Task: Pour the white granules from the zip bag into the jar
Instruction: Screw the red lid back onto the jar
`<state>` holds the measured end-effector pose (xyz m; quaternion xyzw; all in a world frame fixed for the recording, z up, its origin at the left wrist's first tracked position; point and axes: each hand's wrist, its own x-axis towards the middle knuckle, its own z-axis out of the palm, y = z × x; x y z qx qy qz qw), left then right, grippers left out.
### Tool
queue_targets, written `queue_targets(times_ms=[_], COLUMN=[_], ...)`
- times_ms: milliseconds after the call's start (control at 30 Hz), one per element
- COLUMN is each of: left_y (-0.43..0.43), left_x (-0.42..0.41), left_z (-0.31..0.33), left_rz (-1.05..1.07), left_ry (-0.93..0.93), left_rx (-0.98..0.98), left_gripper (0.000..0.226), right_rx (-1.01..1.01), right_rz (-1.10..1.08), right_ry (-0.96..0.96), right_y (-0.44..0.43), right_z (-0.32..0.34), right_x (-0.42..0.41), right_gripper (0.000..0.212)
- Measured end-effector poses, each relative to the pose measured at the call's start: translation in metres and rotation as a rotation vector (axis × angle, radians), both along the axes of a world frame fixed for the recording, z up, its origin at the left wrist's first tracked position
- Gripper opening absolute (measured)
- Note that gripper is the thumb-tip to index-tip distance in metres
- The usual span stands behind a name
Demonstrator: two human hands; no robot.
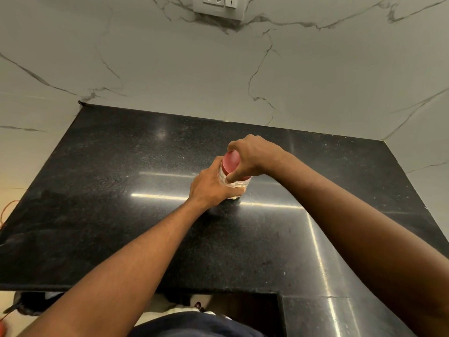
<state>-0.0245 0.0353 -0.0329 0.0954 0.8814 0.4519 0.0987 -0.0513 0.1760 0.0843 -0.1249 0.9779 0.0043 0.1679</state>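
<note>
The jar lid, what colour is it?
Red. The lid shows in the head view, under the right hand.

Hands: 2, left hand [211,184] and right hand [252,155], both bare
Forearms: 2, both bare
Jars: 1, jar [234,181], clear with patterned wall
Lids: 1, red lid [232,162], on the jar
Countertops: 1, black speckled countertop [121,190]
Wall panels: marble wall [170,69], seams unclear, not counted
Wall sockets: 1, socket [213,0], partly cut off at the top edge
Switches: 1, switch [232,1]
Zip bags: 0 visible
</note>
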Motion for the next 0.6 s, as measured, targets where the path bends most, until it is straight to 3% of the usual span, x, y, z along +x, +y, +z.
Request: queue_targets(times_ms=[267, 433, 600], left_y=[0.000, 0.000, 0.000], left_x=[-0.001, 0.001, -0.001], left_z=[-0.001, 0.001, 0.001], left_rz=[-0.005, -0.005, -0.010], left_ry=[-0.003, 0.007, 0.007], left_rx=[0.004, -0.006, -0.007], left_gripper=[0.104, 0.097, 0.095], right_rx=[0.052, 0.073, 0.026], right_rz=[0.115, -0.038, -0.107], right_ry=[-0.050, 0.046, -0.002], right_y=[0.002, -0.003, -0.005], right_z=[0.008, 0.001, -0.002], right_x=[0.004, -0.003, -0.005], right_gripper=[0.093, 0.083, 0.081])
